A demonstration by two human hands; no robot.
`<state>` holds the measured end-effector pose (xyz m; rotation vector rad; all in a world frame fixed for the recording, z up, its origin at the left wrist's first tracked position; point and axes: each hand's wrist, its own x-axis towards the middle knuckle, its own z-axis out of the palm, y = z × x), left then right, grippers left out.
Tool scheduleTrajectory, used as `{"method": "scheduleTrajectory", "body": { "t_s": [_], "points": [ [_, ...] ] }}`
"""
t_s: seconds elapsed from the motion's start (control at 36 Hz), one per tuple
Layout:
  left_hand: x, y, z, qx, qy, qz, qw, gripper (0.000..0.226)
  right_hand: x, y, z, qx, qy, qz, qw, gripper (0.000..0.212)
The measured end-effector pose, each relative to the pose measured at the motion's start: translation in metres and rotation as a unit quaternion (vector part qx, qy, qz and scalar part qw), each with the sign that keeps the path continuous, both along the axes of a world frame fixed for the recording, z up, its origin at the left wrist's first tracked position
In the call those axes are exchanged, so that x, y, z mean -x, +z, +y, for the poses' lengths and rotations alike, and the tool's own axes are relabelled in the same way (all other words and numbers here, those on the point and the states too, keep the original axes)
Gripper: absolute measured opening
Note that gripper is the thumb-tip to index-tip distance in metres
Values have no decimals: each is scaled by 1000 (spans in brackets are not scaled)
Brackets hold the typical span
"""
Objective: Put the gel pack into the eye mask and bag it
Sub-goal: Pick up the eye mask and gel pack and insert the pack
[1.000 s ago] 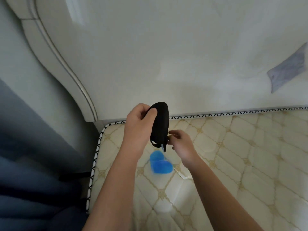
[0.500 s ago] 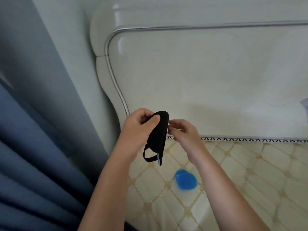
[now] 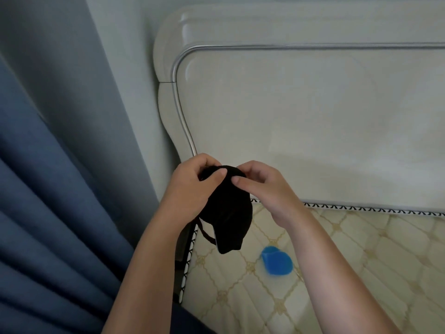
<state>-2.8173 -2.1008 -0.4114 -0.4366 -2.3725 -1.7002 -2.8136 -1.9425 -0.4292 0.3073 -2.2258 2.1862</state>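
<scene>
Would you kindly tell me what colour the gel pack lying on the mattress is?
Bright blue; the small soft gel pack shows best in the head view.

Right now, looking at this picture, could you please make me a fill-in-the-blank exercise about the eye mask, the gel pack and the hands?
1. The eye mask, pinched at its top by the left hand and the right hand, is ____ in colour.
2. The gel pack lying on the mattress is ____ in colour.
3. The curtain hangs on the person's ____ side.

Missing words: black; blue; left.
</scene>
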Motion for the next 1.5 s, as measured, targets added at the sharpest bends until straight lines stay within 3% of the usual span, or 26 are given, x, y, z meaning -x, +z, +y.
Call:
{"method": "scheduleTrajectory", "body": {
  "t_s": [0.17,0.42,0.56,0.75,1.17,1.33,1.5],
  "points": [
    [0,-9,-22,-30,53,-10,998,13,3,-3,-23,-4,12,-6,1000,4],
    [-1,-33,-54,-91,102,-47,990,24,15,-5,-49,86,-23,-22,996,7],
    [-4,-41,-54,-181,93,-103,974,24,21,-5,-59,126,-50,-52,989,6],
    [-5,-45,-55,-202,37,-161,965,17,28,-7,-69,168,-40,-77,982,10],
    [-1,-44,-67,-307,107,-161,932,15,20,-18,-79,87,23,-95,991,16],
    [-3,-43,-69,-326,56,-171,928,17,19,-20,-79,71,18,-91,993,16],
    [-7,-43,-65,-281,-14,-167,945,31,19,-13,-75,96,-19,-73,993,18]
  ]
}}
